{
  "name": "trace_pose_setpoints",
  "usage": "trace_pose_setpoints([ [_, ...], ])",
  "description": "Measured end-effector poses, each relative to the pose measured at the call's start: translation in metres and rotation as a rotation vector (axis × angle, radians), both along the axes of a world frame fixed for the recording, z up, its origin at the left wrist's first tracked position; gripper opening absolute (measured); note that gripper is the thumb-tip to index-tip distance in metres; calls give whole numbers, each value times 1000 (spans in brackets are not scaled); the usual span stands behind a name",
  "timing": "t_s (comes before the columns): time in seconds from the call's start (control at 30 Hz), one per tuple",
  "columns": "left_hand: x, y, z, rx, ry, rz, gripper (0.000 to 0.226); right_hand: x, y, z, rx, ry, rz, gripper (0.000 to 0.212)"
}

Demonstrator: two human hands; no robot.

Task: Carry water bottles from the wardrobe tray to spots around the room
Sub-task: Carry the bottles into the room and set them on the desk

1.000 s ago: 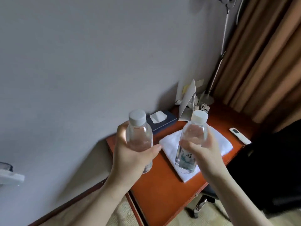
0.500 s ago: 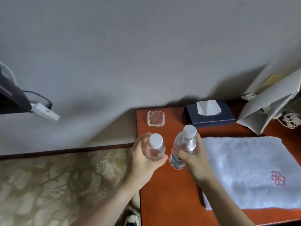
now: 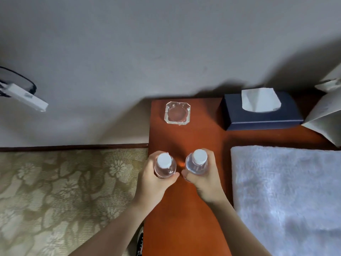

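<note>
Two small clear plastic water bottles with white screw caps stand upright and side by side over the left end of a reddish-brown wooden desk (image 3: 186, 228), seen almost straight down on their caps. The left bottle (image 3: 164, 167) is wrapped by the left hand (image 3: 154, 183), fingers curled round its far side and thumb pressed across the near side. The right bottle (image 3: 197, 164) is gripped the same way by the right hand (image 3: 203, 182). The two thumbs nearly meet between the bottles, which are close together but apart. Both bodies are smooth, rounded and transparent, with the desk's colour glowing through them; whether their bases touch the desk cannot be told from this angle.

The desktop is glossy and flat with a straight left edge. Near its far left corner, by the plain grey wall (image 3: 147, 43), sits a square clear glass ashtray (image 3: 177, 112) with cut corners and a round well. To its right lies a dark blue rectangular tissue box (image 3: 262, 117) with a white tissue (image 3: 260, 99) standing out of its top. A fluffy white folded towel (image 3: 287, 196) covers the right part of the desk, its pile soft and nubbly. A folded white card stand (image 3: 324, 119) leans at the far right. Left of the desk the floor is a beige carpet (image 3: 64, 191) with a woven floral pattern, edged by a dark skirting board (image 3: 73, 146).
</note>
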State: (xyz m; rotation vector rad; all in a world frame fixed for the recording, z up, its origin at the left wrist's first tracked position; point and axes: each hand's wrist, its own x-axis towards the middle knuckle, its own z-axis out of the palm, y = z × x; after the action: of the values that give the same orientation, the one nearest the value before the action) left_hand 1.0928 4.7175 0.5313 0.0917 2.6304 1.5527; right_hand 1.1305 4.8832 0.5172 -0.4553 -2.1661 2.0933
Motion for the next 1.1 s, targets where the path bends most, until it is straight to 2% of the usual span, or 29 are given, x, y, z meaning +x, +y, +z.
trace_pose_setpoints([
  [0.1, -1, 5, -14, 53, 19, -10, 66, -2, 1, -8, 12, 13, 28, 71],
  [0.2, 0, 7, -31, 122, -10, -6, 77, 6, 6, -19, 59, 19, 45, 65],
  [0.33, 3, 11, -51, 14, -7, 70, 87, 17, 11, -39, 251, 21, 7, 59],
  [0.47, -8, 8, -53, 2, -34, 58, 75, 11, 15, -51, 279, -36, 14, 61],
  [0.6, -48, -10, -53, 120, -145, -71, 61, -14, 27, -58, 292, -82, 25, 61],
  [0.7, -78, -16, -60, 225, -200, -113, 65, -39, 34, -62, 337, -98, 32, 60],
  [0.8, -99, -11, -67, 249, -186, -132, 75, -61, 35, -67, 392, -75, 50, 62],
  [0.97, -120, -6, -75, 252, -157, -127, 62, -88, 37, -77, 503, 15, 76, 54],
  [1.1, -123, -5, -81, 279, -139, -101, 66, -101, 37, -78, 551, 29, 79, 59],
])
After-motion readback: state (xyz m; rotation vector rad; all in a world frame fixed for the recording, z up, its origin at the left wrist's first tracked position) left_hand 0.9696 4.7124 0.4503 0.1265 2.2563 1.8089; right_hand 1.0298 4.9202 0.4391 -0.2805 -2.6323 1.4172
